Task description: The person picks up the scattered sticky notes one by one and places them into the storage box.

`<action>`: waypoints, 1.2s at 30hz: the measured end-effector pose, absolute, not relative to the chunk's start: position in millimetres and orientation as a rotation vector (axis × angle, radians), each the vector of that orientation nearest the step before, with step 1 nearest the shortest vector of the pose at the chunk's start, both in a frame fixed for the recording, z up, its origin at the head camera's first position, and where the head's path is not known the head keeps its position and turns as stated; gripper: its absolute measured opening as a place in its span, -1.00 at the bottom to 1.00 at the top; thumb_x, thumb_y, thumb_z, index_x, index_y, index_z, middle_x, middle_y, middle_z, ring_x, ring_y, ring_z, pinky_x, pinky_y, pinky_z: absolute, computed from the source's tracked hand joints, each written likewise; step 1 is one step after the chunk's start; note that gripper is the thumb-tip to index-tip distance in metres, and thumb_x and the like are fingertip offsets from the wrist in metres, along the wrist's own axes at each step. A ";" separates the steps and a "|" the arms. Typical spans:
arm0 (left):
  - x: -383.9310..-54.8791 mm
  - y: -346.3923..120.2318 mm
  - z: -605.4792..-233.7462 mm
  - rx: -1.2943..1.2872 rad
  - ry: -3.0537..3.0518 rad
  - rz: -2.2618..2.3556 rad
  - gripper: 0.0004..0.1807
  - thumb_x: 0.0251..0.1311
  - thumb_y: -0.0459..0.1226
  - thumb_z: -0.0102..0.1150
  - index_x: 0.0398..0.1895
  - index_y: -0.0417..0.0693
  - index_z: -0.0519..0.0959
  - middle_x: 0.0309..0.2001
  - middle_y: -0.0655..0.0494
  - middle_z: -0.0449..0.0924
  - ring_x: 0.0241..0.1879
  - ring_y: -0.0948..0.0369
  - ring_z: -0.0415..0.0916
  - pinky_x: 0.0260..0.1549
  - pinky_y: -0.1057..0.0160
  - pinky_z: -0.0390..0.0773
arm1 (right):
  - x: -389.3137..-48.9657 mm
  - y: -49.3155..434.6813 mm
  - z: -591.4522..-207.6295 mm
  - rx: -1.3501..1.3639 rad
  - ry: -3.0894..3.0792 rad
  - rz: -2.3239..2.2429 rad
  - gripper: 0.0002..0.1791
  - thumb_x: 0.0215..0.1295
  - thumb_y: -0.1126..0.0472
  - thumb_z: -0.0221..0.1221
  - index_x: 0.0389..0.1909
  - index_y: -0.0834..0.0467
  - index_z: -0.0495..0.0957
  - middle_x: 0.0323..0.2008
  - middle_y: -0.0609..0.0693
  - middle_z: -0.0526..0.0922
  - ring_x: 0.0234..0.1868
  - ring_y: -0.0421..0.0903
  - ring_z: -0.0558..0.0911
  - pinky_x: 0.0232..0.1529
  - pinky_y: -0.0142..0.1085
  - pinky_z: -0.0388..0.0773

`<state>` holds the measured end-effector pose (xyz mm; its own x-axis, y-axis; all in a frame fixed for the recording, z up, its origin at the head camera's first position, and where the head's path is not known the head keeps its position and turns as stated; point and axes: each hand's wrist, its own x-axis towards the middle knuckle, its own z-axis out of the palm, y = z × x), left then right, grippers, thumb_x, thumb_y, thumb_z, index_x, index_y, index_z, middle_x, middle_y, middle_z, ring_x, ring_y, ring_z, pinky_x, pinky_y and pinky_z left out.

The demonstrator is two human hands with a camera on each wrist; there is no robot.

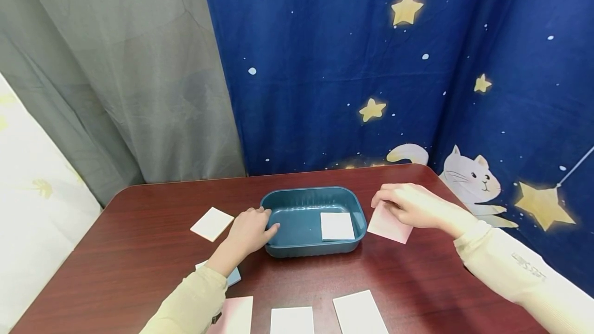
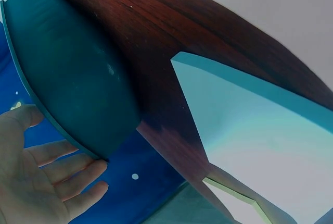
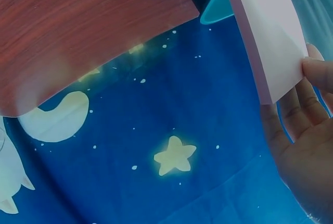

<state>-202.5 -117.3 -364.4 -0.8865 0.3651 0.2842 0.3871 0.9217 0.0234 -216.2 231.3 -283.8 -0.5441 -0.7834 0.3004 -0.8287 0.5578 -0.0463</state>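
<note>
While the left hand [image 1: 249, 228] rests on the left rim of the blue tray [image 1: 303, 251], its fingers loose and a little apart, our right hand [image 1: 413, 202] pinches a pink pad [image 1: 389, 224] of paper between thumb and fingers. We have that pad just right of the tray, tilted over the table [image 1: 153, 251]; whether its lowest edge touches the wood, we cannot tell.

We judge it light, a squared block of many thin sheets, and fairly stiff across its thickness. The sheets themselves should be soft and easily creased, so we would expect a hard squeeze at one corner to dent it or make the loose edges fan. Dry paper ought not to be slippery, and a drop would probably bend a corner rather than break anything.

We would take hold at the far edge, thumb flat on one broad face and fingers spread behind the other, leaving the near edge free. The white pad [image 1: 337, 226] lying flat inside the tray, at its right end, looks similar; fingertips would need to lift it by an edge, since its underside is against the floor.
</note>
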 end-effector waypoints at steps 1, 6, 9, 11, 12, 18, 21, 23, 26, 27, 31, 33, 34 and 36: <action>-202.4 -117.3 -364.7 -0.562 -2.804 -0.113 -0.54 0.05 -0.06 0.13 -0.19 -0.31 0.54 -0.19 -0.22 0.53 -0.29 -0.04 0.50 -0.37 0.08 0.50 | -217.4 230.3 -283.7 1.347 -2.537 0.266 -0.72 0.02 0.45 0.09 -0.36 -0.01 0.55 -0.38 -0.23 0.50 -0.39 -0.29 0.49 -0.38 -0.34 0.44; -203.0 -117.6 -365.8 -0.567 -2.792 -0.103 -0.55 0.04 -0.07 0.14 -0.20 -0.31 0.55 -0.20 -0.21 0.54 -0.31 -0.04 0.50 -0.40 0.08 0.50 | -222.0 224.8 -282.2 1.372 -2.463 0.279 -0.70 -0.05 0.48 0.10 -0.39 0.02 0.55 -0.41 -0.21 0.50 -0.43 -0.27 0.49 -0.43 -0.34 0.43; -203.9 -117.8 -366.7 -0.567 -2.789 -0.107 -0.56 0.04 -0.07 0.14 -0.20 -0.30 0.55 -0.20 -0.21 0.54 -0.32 -0.04 0.50 -0.41 0.08 0.51 | -224.1 220.9 -280.5 1.385 -2.437 0.292 -0.69 -0.08 0.51 0.09 -0.40 0.04 0.55 -0.43 -0.19 0.50 -0.45 -0.25 0.49 -0.45 -0.35 0.43; -204.4 -117.9 -366.9 -0.566 -2.787 -0.106 -0.56 0.04 -0.07 0.15 -0.20 -0.30 0.55 -0.20 -0.22 0.54 -0.33 -0.04 0.50 -0.42 0.08 0.51 | -225.5 218.3 -279.2 1.376 -2.450 0.293 -0.70 -0.07 0.50 0.09 -0.40 0.04 0.56 -0.43 -0.19 0.51 -0.45 -0.24 0.49 -0.44 -0.35 0.43; -204.6 -117.9 -367.0 -0.565 -2.787 -0.104 -0.56 0.04 -0.07 0.14 -0.20 -0.30 0.55 -0.20 -0.22 0.54 -0.33 -0.03 0.50 -0.42 0.08 0.51 | -226.4 217.2 -278.7 1.370 -2.462 0.292 -0.71 -0.06 0.49 0.09 -0.40 0.04 0.56 -0.42 -0.18 0.51 -0.44 -0.24 0.49 -0.43 -0.35 0.43; -205.5 -117.9 -367.5 -0.561 -2.795 -0.092 -0.54 0.05 -0.05 0.13 -0.20 -0.30 0.55 -0.19 -0.22 0.53 -0.32 -0.04 0.50 -0.41 0.09 0.51 | -233.0 210.2 -276.5 1.328 -2.562 0.278 -0.72 0.04 0.47 0.05 -0.36 0.04 0.56 -0.38 -0.18 0.52 -0.40 -0.21 0.50 -0.39 -0.33 0.43; -205.5 -117.9 -367.7 -0.561 -2.796 -0.088 -0.54 0.05 -0.05 0.12 -0.19 -0.29 0.55 -0.19 -0.22 0.53 -0.32 -0.04 0.50 -0.41 0.09 0.51 | -235.9 205.9 -275.3 1.320 -2.578 0.269 -0.73 0.05 0.47 0.04 -0.36 0.05 0.56 -0.38 -0.18 0.52 -0.38 -0.22 0.49 -0.38 -0.31 0.42; -205.3 -118.1 -367.6 -0.561 -2.795 -0.088 -0.54 0.05 -0.05 0.12 -0.19 -0.29 0.55 -0.19 -0.22 0.53 -0.32 -0.04 0.50 -0.41 0.09 0.51 | -237.8 202.3 -274.3 1.320 -2.577 0.268 -0.74 0.05 0.46 0.04 -0.36 0.06 0.56 -0.38 -0.17 0.52 -0.38 -0.22 0.49 -0.37 -0.30 0.42; -205.0 -118.6 -367.2 -0.565 -2.788 -0.089 -0.55 0.05 -0.05 0.12 -0.19 -0.29 0.55 -0.18 -0.22 0.53 -0.32 -0.04 0.50 -0.42 0.09 0.51 | -240.4 196.6 -272.7 1.331 -2.566 0.272 -0.74 0.05 0.46 0.05 -0.37 0.05 0.56 -0.38 -0.17 0.53 -0.37 -0.21 0.50 -0.35 -0.29 0.42; -204.8 -118.7 -367.0 -0.567 -2.786 -0.090 -0.55 0.06 -0.05 0.12 -0.19 -0.28 0.55 -0.18 -0.22 0.53 -0.32 -0.04 0.50 -0.42 0.09 0.51 | -241.4 194.7 -272.5 1.335 -2.561 0.270 -0.74 0.05 0.46 0.05 -0.38 0.05 0.56 -0.38 -0.16 0.53 -0.38 -0.20 0.50 -0.35 -0.29 0.42; -204.4 -119.1 -366.7 -0.575 -2.782 -0.099 -0.55 0.06 -0.05 0.11 -0.19 -0.28 0.55 -0.18 -0.21 0.54 -0.31 -0.04 0.50 -0.41 0.09 0.51 | -245.2 187.7 -271.9 1.351 -2.539 0.267 -0.74 0.05 0.47 0.04 -0.38 0.05 0.56 -0.38 -0.15 0.54 -0.38 -0.18 0.51 -0.36 -0.28 0.43; -204.7 -119.3 -366.8 -0.574 -2.783 -0.104 -0.55 0.06 -0.05 0.12 -0.19 -0.28 0.55 -0.18 -0.21 0.54 -0.32 -0.04 0.50 -0.41 0.09 0.51 | -246.3 184.7 -271.3 1.348 -2.538 0.263 -0.74 0.05 0.47 0.04 -0.38 0.05 0.56 -0.38 -0.15 0.54 -0.39 -0.17 0.51 -0.37 -0.28 0.43; -204.9 -119.4 -367.0 -0.574 -2.784 -0.106 -0.55 0.06 -0.06 0.12 -0.19 -0.28 0.55 -0.18 -0.21 0.54 -0.32 -0.04 0.50 -0.41 0.09 0.51 | -246.9 183.3 -271.1 1.350 -2.536 0.263 -0.74 0.05 0.47 0.04 -0.39 0.06 0.56 -0.38 -0.14 0.54 -0.39 -0.17 0.51 -0.37 -0.28 0.43; -205.5 -119.7 -367.4 -0.574 -2.783 -0.104 -0.55 0.05 -0.06 0.12 -0.19 -0.28 0.55 -0.19 -0.21 0.54 -0.32 -0.04 0.50 -0.42 0.09 0.51 | -248.2 180.6 -270.9 1.353 -2.531 0.261 -0.74 0.05 0.46 0.04 -0.39 0.05 0.56 -0.39 -0.14 0.54 -0.40 -0.18 0.50 -0.37 -0.28 0.43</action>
<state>-205.5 -119.7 -367.4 -0.8763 0.3755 0.3019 0.3970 0.9178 0.0109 -248.2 180.6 -270.9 -0.5330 -0.7877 0.3090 -0.8342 0.5503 -0.0361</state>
